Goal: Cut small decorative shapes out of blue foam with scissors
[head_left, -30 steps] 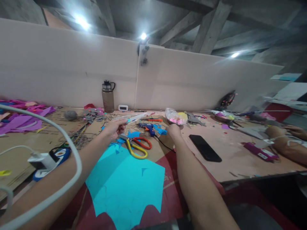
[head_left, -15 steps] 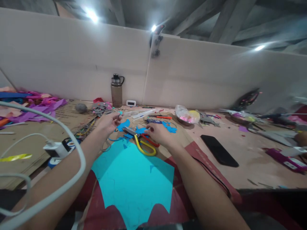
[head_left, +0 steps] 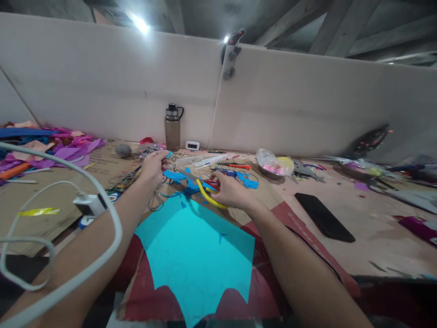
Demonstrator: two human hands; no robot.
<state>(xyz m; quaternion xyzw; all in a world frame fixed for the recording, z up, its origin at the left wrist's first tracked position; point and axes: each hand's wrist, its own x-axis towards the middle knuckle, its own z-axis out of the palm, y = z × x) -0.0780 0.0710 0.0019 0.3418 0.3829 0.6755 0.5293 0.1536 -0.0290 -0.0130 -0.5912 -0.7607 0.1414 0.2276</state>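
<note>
My left hand is raised above the far end of the work area, its fingertips pinched on a small turquoise piece. To its right, my right hand is closed around the handles of a pair of scissors, one loop yellow and the other red. The blades point left, over several blue cut-outs. Nearer to me lies a large turquoise sheet with a cut, scalloped edge, faint drawn lines and a few small blue scraps on top.
A white cable loops across the left foreground. At the back stand a water bottle and a small white display. A bowl with plastic-wrapped items and a black phone lie to the right. Colourful scraps are piled at left.
My right hand has closed around the scissors' handles and the scissors have turned. My left hand still pinches the turquoise piece. The whole view has shifted slightly.
</note>
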